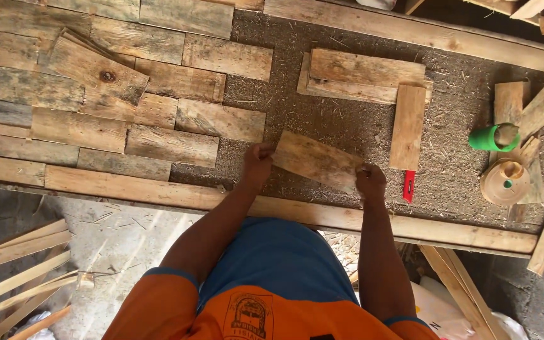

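Both my hands hold a short weathered wooden plank (pixel 315 160) just above a rough brown board. My left hand (pixel 257 162) grips its left end and my right hand (pixel 370 182) grips its right end. The plank lies slightly tilted, to the right of a patchwork of laid planks (pixel 114 101) that covers the board's left part. The nearest laid plank (pixel 220 119) is just up and left of my left hand.
A stack of loose planks (pixel 363 75) with one upright piece (pixel 408 126) lies beyond my hands. A red cutter (pixel 408 186) lies right of my right hand. A green cup (pixel 491 137), a round wooden lid (pixel 505 182) and offcuts sit at right. A wooden frame rail (pixel 158 192) runs along the near edge.
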